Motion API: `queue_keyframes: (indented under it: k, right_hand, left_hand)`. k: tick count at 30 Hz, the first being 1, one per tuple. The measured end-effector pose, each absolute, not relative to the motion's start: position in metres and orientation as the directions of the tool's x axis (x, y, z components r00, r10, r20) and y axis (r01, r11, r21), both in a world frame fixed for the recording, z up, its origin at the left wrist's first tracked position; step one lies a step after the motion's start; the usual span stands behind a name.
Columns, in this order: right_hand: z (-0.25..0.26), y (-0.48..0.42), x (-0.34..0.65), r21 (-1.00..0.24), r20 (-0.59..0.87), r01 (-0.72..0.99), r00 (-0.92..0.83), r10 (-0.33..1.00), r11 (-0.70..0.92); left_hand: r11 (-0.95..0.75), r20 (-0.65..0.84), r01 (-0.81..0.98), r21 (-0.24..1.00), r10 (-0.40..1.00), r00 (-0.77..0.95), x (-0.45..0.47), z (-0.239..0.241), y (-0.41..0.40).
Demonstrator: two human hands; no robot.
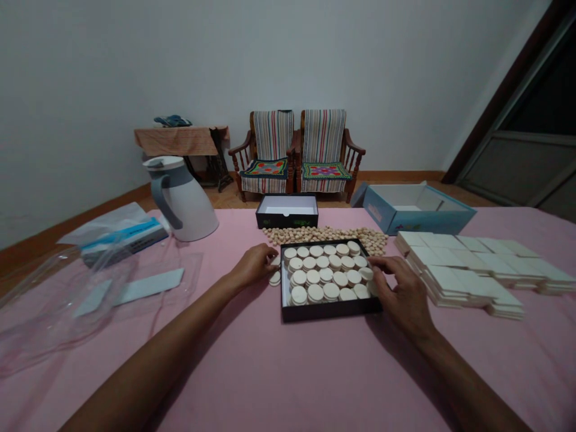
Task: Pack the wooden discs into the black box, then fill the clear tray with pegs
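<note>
A shallow black box (328,310) sits on the pink table, filled with rows of stacked pale wooden discs (324,273). My left hand (255,264) rests at the box's left side, its fingers curled over a few loose discs (275,278) lying on the cloth. My right hand (402,290) is at the box's right edge, fingertips bent onto the discs in the right-hand column. Behind the box lies a strip of small wooden beads (328,234).
Stacks of flat pale wooden tiles (472,267) spread at the right. An open black box (287,211) and an open blue box (411,208) stand behind. A white jug (182,198) and clear plastic bags (81,282) lie left. Two striped armchairs stand beyond.
</note>
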State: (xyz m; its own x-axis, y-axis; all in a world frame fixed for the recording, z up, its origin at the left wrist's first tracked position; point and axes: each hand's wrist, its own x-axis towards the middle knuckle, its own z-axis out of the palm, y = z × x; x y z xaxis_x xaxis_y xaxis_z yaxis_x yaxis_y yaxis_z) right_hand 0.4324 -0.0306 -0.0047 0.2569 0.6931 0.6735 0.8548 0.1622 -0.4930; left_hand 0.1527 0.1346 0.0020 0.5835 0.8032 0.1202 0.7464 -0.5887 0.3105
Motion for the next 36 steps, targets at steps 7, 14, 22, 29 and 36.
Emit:
queue_keyframes:
  k: [7, 14, 22, 29, 36]
  right_hand:
    - [-0.001, -0.032, 0.432, -0.492, 0.684, 0.856, 0.266, 0.679, 0.159]
    - [0.003, -0.033, 0.433, -0.498, 0.702, 0.851, 0.281, 0.655, 0.168]
    - [0.003, -0.031, 0.433, -0.498, 0.700, 0.845, 0.260, 0.665, 0.195]
    - [0.004, -0.031, 0.435, -0.514, 0.693, 0.834, 0.266, 0.670, 0.201]
    - [0.007, -0.033, 0.433, -0.510, 0.697, 0.841, 0.281, 0.659, 0.181]
  left_hand:
    - [-0.576, 0.255, 0.763, 0.295, 0.817, 0.518, 0.146, 0.017, 0.133]
    - [-0.663, 0.404, 0.676, 0.321, 0.742, 0.535, 0.191, 0.058, 0.109]
    - [-0.843, 0.320, 0.483, 0.237, 0.537, 0.780, 0.283, 0.060, 0.077]
    - [-0.842, 0.265, 0.514, 0.160, 0.539, 0.800, 0.302, 0.046, 0.081]
    - [-0.829, 0.272, 0.543, 0.135, 0.558, 0.784, 0.277, 0.046, 0.087]
